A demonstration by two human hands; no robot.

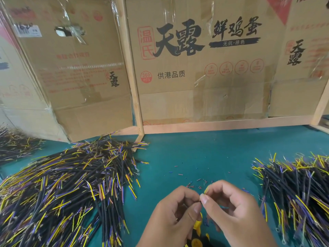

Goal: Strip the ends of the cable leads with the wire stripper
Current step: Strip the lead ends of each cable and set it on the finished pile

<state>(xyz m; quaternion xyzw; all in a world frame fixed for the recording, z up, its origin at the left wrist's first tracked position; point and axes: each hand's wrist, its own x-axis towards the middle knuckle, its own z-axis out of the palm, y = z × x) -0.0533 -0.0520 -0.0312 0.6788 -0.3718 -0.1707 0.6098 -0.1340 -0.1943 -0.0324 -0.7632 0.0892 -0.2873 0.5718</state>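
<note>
Two bare hands are seen from above, close together at the lower middle of the view. The left hand (175, 213) is curled, its thumb and forefinger pinched together on something thin, while a black-and-yellow wire stripper (196, 234) is seen beneath its palm; whether it is gripped cannot be told. The right hand (235, 211) is curled too, and the yellow tip of a thin cable lead (206, 190) is pinched between its thumb and forefinger, just where the two hands meet.

Just beyond the fingertips, small scraps of stripped insulation (195, 182) are scattered on the green table mat (195, 148). To the left of the left hand, a large heap of black cables with yellow and purple leads (71, 184) is spread across the mat. To the right of the right hand, a second heap of the same cables (295, 189) is piled. Farther off to the left, a smaller third heap (16, 143) is partly seen.

Behind everything, a screen of flattened brown cardboard boxes (204, 68) printed with black Chinese characters is held in a pale wooden frame (131, 77).
</note>
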